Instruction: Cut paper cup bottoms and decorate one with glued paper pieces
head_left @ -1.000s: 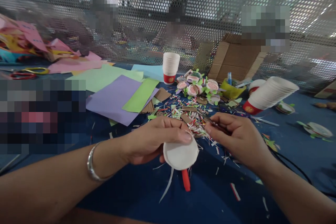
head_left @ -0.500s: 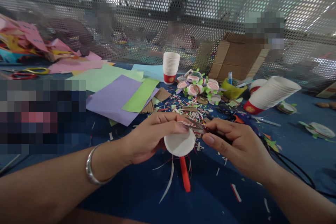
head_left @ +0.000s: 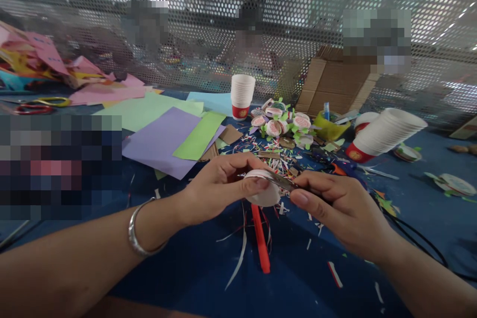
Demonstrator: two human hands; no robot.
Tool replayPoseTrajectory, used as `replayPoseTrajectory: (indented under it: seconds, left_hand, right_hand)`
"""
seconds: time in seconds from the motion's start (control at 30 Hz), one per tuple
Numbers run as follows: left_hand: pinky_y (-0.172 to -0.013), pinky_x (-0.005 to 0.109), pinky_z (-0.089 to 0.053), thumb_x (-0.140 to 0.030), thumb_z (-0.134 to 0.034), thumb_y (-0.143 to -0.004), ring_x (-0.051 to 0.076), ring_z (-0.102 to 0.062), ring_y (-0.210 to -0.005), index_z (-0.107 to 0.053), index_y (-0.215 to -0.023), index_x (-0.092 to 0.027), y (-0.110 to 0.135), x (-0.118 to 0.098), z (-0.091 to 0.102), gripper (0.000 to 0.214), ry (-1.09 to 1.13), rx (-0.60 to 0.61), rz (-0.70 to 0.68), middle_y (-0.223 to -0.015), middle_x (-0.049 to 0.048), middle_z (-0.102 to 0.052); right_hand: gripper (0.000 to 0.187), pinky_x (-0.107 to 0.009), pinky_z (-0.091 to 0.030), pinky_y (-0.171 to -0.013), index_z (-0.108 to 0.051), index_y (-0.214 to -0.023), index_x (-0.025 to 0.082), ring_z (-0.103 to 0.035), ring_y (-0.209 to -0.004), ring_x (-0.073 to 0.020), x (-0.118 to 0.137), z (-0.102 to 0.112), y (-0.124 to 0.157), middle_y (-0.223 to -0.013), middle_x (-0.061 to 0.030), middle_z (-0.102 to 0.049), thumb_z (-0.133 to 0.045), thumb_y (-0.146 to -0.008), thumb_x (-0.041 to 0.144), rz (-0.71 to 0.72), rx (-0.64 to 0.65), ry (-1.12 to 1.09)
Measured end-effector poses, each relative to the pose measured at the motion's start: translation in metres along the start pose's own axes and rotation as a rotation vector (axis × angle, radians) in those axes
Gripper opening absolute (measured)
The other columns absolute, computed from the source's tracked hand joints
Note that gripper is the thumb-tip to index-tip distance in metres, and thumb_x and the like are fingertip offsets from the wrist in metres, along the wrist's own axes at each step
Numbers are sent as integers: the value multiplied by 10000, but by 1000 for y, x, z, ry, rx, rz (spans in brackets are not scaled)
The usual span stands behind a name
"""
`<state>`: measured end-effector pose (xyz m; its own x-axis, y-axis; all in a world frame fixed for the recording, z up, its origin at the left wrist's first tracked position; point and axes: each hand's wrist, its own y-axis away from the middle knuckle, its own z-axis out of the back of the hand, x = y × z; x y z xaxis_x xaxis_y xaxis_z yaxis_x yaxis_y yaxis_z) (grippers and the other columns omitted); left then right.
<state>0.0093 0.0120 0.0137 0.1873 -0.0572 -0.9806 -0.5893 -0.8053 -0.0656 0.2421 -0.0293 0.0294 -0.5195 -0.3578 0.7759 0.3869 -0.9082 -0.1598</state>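
My left hand [head_left: 219,186] is closed round a small white paper cup [head_left: 265,193], whose bottom faces me. A red strip and thin white strips [head_left: 260,238] hang down from the cup. My right hand [head_left: 331,206] grips a pair of scissors [head_left: 285,183] with dark handles. The blades point left and meet the cup's upper edge, next to my left thumb. Both hands hover just above the blue table cover [head_left: 194,268].
Paper scraps [head_left: 268,151] litter the table behind my hands. Beyond lie coloured sheets [head_left: 167,131], an upright stack of cups [head_left: 242,95], a lying stack of cups [head_left: 383,134], finished cup flowers [head_left: 283,121], a yellow bowl [head_left: 330,129], cardboard [head_left: 335,84] and spare scissors [head_left: 37,104]. A perforated screen stands at the back.
My left hand has lifted and tilted the cup, so its bottom looks flatter. My right hand has brought the scissors left, onto the cup's edge. The red strip hangs lower.
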Motion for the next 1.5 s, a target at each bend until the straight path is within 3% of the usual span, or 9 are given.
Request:
replayPoseTrajectory:
  seconds: [0.1,0.27,0.5,0.87,1.0,1.13,1.23,1.33,1.5]
  left_hand:
    - [-574,185,-438,-291,-755,-903,56,-522,-591,-729,-950,-139,0,-3,0,161,-142,-11,-68,-779,-3,-667]
    - [-704,248,-496,-381,-727,-922,148,-636,-815,-739,-1014,-153,2,0,2,247,-335,-5,-150,-934,64,-692]
    - [-737,259,-499,-427,-698,-938,161,-638,-831,-764,-1015,-180,7,3,4,267,-401,-8,-135,-933,70,-700]
    - [-697,216,-485,-352,-747,-906,126,-633,-781,-728,-931,-151,5,0,-4,203,-233,-11,-66,-877,43,-718]
    - [-694,217,-505,-355,-765,-884,131,-646,-776,-710,-920,-149,6,0,-6,216,-193,-17,-29,-865,43,-722]
    - [-775,247,-542,-364,-777,-870,156,-676,-883,-693,-1048,-163,6,1,-5,281,-178,-36,-8,-1008,62,-734]
    - [-789,261,-554,-310,-775,-867,161,-673,-923,-642,-1139,-163,5,4,-6,337,-109,-51,12,-1062,62,-711]
    - [-754,246,-545,-252,-777,-852,136,-647,-874,-613,-1085,-160,2,8,-7,300,-30,-73,18,-999,31,-682]
    - [-717,214,-498,-203,-799,-821,102,-606,-817,-567,-972,-175,0,13,-11,277,80,-155,36,-912,-21,-625]
  right_hand:
    - [379,-239,-314,-496,-614,-746,206,-397,-542,-88,2,0,1,-617,55,-464,-579,-1008,479,15,-2,34]
    - [354,-245,-345,-516,-635,-775,209,-454,-545,-97,0,-2,3,-631,40,-520,-595,-997,482,58,-48,123]
    - [352,-237,-325,-493,-612,-760,207,-420,-505,-84,-3,-3,4,-594,55,-474,-590,-1004,460,101,-68,192]
    - [384,-237,-326,-505,-563,-696,206,-397,-513,-83,-2,-5,3,-585,58,-432,-581,-1015,418,105,-81,163]
    - [407,-248,-333,-506,-590,-694,205,-425,-535,-101,0,-4,1,-592,37,-481,-557,-1019,449,55,-140,120]
    - [426,-252,-278,-451,-620,-733,203,-368,-501,-99,-3,-5,-1,-576,43,-458,-564,-998,532,-58,-217,8]
    - [434,-255,-217,-420,-624,-764,202,-308,-484,-93,-8,-9,-2,-571,53,-416,-572,-983,573,-135,-192,-122]
    - [434,-250,-179,-401,-598,-758,209,-260,-470,-86,-11,-12,-4,-561,69,-363,-597,-964,591,-165,-144,-222]
    - [362,-223,-270,-441,-655,-854,208,-351,-515,-90,-8,-13,-6,-615,57,-470,-670,-929,561,-180,-68,-276]
